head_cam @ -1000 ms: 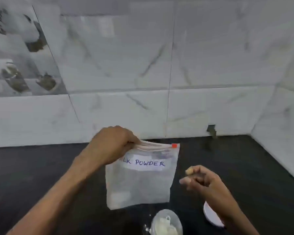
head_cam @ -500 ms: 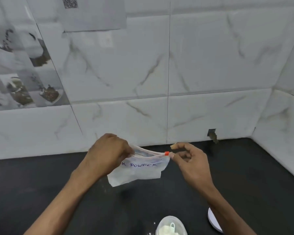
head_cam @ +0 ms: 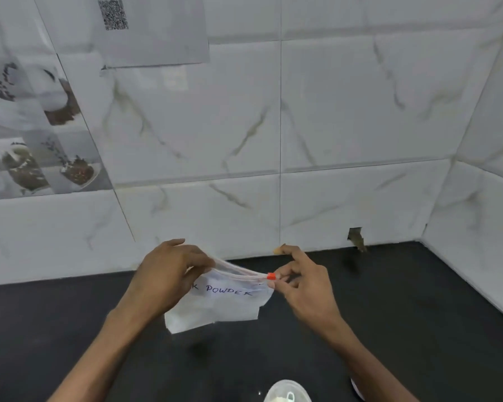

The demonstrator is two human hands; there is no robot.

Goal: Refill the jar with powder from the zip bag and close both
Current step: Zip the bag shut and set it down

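Observation:
A clear zip bag (head_cam: 221, 307) with a white label reading "POWDER" hangs in the air above the black counter. My left hand (head_cam: 169, 274) grips the left end of its zip strip. My right hand (head_cam: 299, 282) pinches the right end, right at the small red slider (head_cam: 271, 276). The bag's lower part looks folded or flat. An open jar (head_cam: 286, 393) holding white powder and a small scoop sits at the bottom edge of the view. A sliver of its white lid (head_cam: 357, 390) shows beside my right forearm, mostly hidden.
The black counter (head_cam: 418, 314) runs to a white marble-tiled wall (head_cam: 331, 126) at the back and on the right. A sheet with a QR code (head_cam: 154, 30) is taped on the wall. A small dark notch (head_cam: 356, 236) breaks the tile near the counter.
My right hand rose from beside the jar and took hold of the bag's right end at the red slider. The bag went from hanging full length to drawn up shorter. The view tilted upward.

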